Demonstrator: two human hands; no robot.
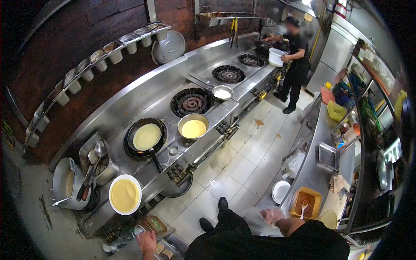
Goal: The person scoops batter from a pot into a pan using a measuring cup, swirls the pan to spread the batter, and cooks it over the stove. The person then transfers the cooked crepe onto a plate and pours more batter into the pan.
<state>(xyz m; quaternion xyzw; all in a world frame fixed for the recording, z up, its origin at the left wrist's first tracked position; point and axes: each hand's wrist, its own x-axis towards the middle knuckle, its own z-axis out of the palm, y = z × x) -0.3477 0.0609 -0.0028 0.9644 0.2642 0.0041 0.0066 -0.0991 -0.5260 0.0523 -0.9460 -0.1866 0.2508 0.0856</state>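
Observation:
My left hand [146, 242] is low in the view, fingers apart, beside a small round container [138, 230] and a brown-filled box [154, 225]. Clear plastic surrounds my right hand [271, 216], blurring its fingers, left of a yellow tub [317, 200] of reddish-brown sauce with a white spoon [304, 208]. On the stove, a black pan [149, 135] bears a thin pale yellow round. Next to it stands a metal bowl [193, 126] of yellow liquid. A white bowl [125, 194] holding yellow rounds sits at the counter's near end.
Burners [191, 102] line the steel counter, with a ladle of white powder [222, 92]. A large pot [67, 184] and utensil bin [100, 160] stand left. A person [297, 56] holds a white tub [276, 56] farther along. A steel tray [329, 156] lies on the right counter.

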